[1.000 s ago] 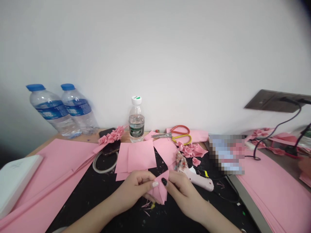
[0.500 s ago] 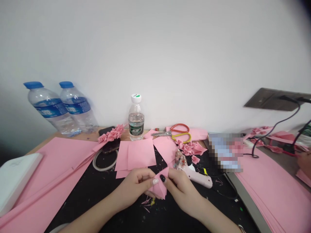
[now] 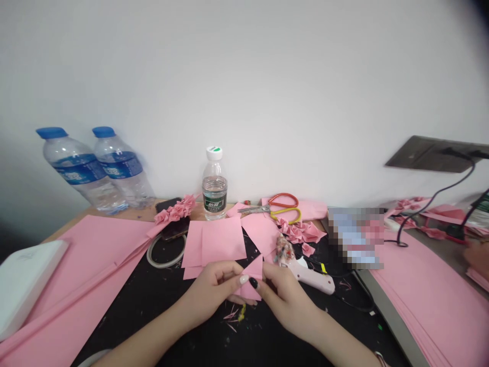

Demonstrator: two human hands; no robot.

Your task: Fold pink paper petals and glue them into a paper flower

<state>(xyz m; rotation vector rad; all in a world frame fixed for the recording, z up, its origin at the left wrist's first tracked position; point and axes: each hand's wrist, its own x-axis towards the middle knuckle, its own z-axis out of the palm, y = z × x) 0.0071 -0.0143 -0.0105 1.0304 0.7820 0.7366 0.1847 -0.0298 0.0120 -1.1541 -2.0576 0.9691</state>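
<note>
A small piece of folded pink paper (image 3: pixel 252 275) with a pointed top is pinched between both hands above the black tabletop. My left hand (image 3: pixel 217 285) grips its left side, thumb on the front and fingers behind. On the other side my right hand (image 3: pixel 278 290) presses its dark-nailed thumb on the front, close to the left thumb. Square pink sheets (image 3: pixel 223 242) lie just beyond the left hand. A pale glue gun (image 3: pixel 311 278) with a crusted nozzle lies beside the right hand. Paper scraps (image 3: pixel 231 316) are scattered below the hands.
Scissors (image 3: pixel 280 208), folded pink roses (image 3: pixel 298 232) and a water bottle (image 3: pixel 214 191) are at the back. A tape roll (image 3: pixel 148 257) lies left of the squares. Large pink sheets (image 3: pixel 439 285) lie right; a white box (image 3: pixel 32 285) sits left. Another person's hand (image 3: pixel 477 257) shows at the right edge.
The folded paper has turned and its creased front now looks flatter, with a triangular point upward. The thumbs have come closer together. The view has shifted slightly.
</note>
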